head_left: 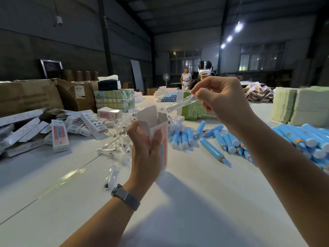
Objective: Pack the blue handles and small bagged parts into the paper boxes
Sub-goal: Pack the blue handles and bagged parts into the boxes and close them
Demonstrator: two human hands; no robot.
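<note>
One paper box (156, 127) stands upright in the left hand (144, 148), fingers wrapped round it, top flaps open, a blue handle apparently showing along its side; right hand (222, 100) pinches a small bagged part (179, 104) above and right of the opening, bag angled toward it; likely risk: slippery clear film snags on a flap or slides from the pinch, and thin card may crush under grip; loose blue handles (211, 147) lie on the white table (195, 202), smooth glossy cylinders with orange collars; crinkly clear bags (117, 139) heap left of the box; flat printed cartons (60, 138) lie beyond.
</note>
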